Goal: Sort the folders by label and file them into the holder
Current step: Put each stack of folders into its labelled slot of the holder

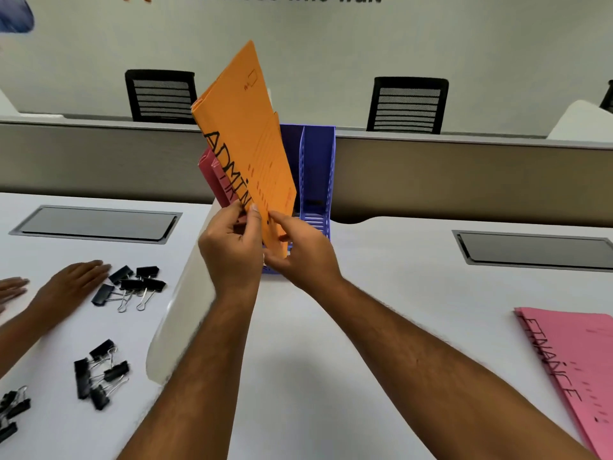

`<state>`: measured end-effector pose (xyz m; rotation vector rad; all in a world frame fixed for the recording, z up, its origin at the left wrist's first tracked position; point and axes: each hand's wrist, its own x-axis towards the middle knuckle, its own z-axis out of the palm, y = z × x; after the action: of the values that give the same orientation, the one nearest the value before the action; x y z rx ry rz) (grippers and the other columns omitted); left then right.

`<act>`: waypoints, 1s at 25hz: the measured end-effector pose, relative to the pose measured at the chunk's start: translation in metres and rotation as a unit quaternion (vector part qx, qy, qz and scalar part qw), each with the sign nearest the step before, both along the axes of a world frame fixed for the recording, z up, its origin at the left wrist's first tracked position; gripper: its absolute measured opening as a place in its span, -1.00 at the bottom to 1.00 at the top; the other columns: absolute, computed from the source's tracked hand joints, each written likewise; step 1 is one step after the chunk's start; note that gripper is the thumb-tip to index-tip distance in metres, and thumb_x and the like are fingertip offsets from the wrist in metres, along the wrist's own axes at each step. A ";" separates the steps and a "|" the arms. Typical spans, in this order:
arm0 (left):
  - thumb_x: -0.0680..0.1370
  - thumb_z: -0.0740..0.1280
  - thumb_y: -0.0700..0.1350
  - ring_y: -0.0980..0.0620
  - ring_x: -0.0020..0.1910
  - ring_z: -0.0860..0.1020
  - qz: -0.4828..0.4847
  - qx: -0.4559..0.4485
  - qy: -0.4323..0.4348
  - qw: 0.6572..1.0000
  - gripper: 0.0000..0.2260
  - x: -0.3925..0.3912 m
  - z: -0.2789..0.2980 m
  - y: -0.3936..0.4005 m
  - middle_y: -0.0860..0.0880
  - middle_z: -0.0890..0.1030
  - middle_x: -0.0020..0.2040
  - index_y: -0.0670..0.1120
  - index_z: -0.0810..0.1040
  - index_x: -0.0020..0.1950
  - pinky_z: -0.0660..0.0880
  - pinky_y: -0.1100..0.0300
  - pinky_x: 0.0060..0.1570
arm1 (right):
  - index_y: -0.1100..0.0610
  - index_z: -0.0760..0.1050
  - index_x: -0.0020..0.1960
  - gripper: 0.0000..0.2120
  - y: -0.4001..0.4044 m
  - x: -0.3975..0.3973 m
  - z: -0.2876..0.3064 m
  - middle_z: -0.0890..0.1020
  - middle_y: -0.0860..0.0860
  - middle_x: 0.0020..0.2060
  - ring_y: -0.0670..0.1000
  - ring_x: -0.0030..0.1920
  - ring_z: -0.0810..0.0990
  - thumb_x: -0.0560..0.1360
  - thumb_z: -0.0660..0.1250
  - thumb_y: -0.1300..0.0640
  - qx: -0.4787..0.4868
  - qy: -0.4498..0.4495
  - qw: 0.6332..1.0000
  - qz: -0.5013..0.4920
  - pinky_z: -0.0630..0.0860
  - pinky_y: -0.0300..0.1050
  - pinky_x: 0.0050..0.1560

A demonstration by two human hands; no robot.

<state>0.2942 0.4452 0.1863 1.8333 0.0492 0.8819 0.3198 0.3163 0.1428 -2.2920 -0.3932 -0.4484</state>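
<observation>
An orange folder (247, 134) marked ADMIN stands tilted over the blue file holder (317, 174) at the middle of the desk. My left hand (232, 250) pinches its lower left edge and my right hand (298, 252) grips its bottom corner. A red folder (212, 171) stands in the holder's left slot, partly hidden behind the orange one. The holder's right slot looks empty. A pink folder (574, 366) marked FINANCE lies flat at the desk's right edge.
Several black binder clips (132, 285) lie in heaps on the left desk, beside another person's hand (71, 280). Two recessed cable hatches (96, 224) sit in the desks. A low white divider (179, 313) separates the desks. Two black chairs stand behind the back partition.
</observation>
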 end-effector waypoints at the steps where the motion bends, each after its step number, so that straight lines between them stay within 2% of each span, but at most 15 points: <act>1: 0.69 0.35 0.03 -0.02 0.04 0.72 -0.002 -0.004 0.005 1.000 -0.72 0.009 -0.001 0.004 -0.08 0.75 0.06 -0.13 0.73 0.18 0.72 -0.03 0.04 | -0.09 0.35 0.57 -0.29 0.004 0.009 -0.002 0.58 -0.09 0.41 -0.07 0.19 0.66 0.50 0.49 -0.23 -0.003 0.005 1.000 -0.002 0.69 -0.07 0.09; 5: 0.69 0.37 -0.01 -0.08 0.10 0.70 -0.010 -0.003 0.023 1.000 -0.73 0.043 -0.007 0.009 -0.12 0.74 0.09 -0.18 0.71 0.18 0.70 -0.04 0.09 | -0.11 0.32 0.59 -0.30 0.015 0.045 -0.013 0.59 -0.10 0.40 -0.04 0.22 0.66 0.53 0.46 -0.23 -0.009 0.018 0.999 -0.028 0.70 -0.01 0.12; 9: 0.68 0.39 -0.01 -0.05 0.15 0.68 -0.016 -0.021 0.016 1.000 -0.74 0.069 -0.022 0.001 -0.07 0.72 0.12 -0.17 0.70 0.22 0.70 0.06 0.11 | -0.13 0.27 0.62 -0.29 0.019 0.071 -0.026 0.63 -0.08 0.35 0.00 0.23 0.65 0.56 0.46 -0.19 0.007 0.013 0.998 -0.057 0.65 -0.03 0.14; 14: 0.67 0.41 0.01 -0.02 0.21 0.67 -0.013 -0.069 0.050 0.996 -0.73 0.092 -0.047 -0.009 0.01 0.70 0.16 -0.11 0.71 0.28 0.71 -0.11 0.11 | -0.13 0.30 0.60 -0.32 0.014 0.087 -0.051 0.60 -0.07 0.38 0.07 0.27 0.64 0.56 0.45 -0.22 0.010 0.088 0.991 -0.101 0.67 0.14 0.19; 17: 0.66 0.41 0.04 -0.03 0.12 0.71 -0.011 -0.074 0.049 0.996 -0.76 0.103 -0.048 -0.008 0.09 0.70 0.06 -0.06 0.74 0.21 0.72 -0.12 0.03 | -0.13 0.35 0.56 -0.34 0.012 0.091 -0.057 0.59 -0.06 0.39 0.09 0.27 0.65 0.53 0.50 -0.18 0.022 0.104 0.989 -0.106 0.65 0.18 0.21; 21: 0.65 0.41 0.07 0.13 -0.01 0.68 0.043 -0.005 0.036 0.998 -0.77 0.106 -0.046 -0.009 0.10 0.74 -0.04 -0.03 0.78 0.11 0.66 0.23 -0.03 | -0.13 0.37 0.51 -0.38 0.011 0.099 -0.055 0.62 -0.07 0.33 0.07 0.21 0.65 0.52 0.52 -0.13 0.034 0.076 0.990 -0.111 0.65 0.09 0.12; 22: 0.64 0.42 0.06 0.14 -0.04 0.67 0.053 0.008 0.045 0.998 -0.78 0.105 -0.049 -0.010 0.09 0.74 -0.06 -0.04 0.78 0.08 0.65 0.24 -0.05 | -0.13 0.38 0.50 -0.39 0.011 0.100 -0.055 0.62 -0.07 0.32 0.07 0.20 0.65 0.52 0.52 -0.13 0.033 0.085 0.990 -0.110 0.65 0.09 0.11; 25: 0.62 0.45 0.01 0.08 -0.11 0.68 0.061 0.017 0.113 0.992 -0.81 0.101 -0.064 -0.012 0.04 0.75 -0.12 -0.07 0.79 0.04 0.69 0.07 -0.09 | -0.13 0.42 0.47 -0.43 0.011 0.095 -0.064 0.63 -0.05 0.30 0.08 0.21 0.65 0.52 0.52 -0.11 0.005 0.124 0.987 -0.104 0.67 0.13 0.12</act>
<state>0.3953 0.4335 0.1227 1.9723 0.2941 0.7587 0.4152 0.3269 0.0785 -2.3524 -0.0279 -0.2607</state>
